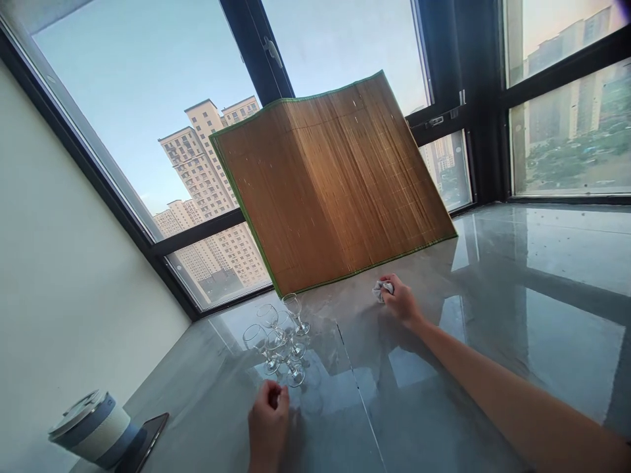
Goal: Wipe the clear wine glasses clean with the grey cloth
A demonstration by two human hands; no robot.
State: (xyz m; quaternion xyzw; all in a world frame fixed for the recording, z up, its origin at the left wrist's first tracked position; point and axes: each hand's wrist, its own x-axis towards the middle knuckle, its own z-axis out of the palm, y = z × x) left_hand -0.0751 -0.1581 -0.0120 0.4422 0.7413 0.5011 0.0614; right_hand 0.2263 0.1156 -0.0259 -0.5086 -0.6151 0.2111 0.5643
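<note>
Seemingly, wiping is the step: right hand [402, 302] grasping a cloth [380, 290], left hand [269, 415] clenched; the next stroke calls for care near the glasses [276, 339].

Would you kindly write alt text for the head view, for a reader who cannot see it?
A person's right hand holds a crumpled white wad at a grey surface, while the curled left hand is near a cluster of stemmed glasses. A brown mat stands before the windows; a cup and phone are at lower left.
</note>
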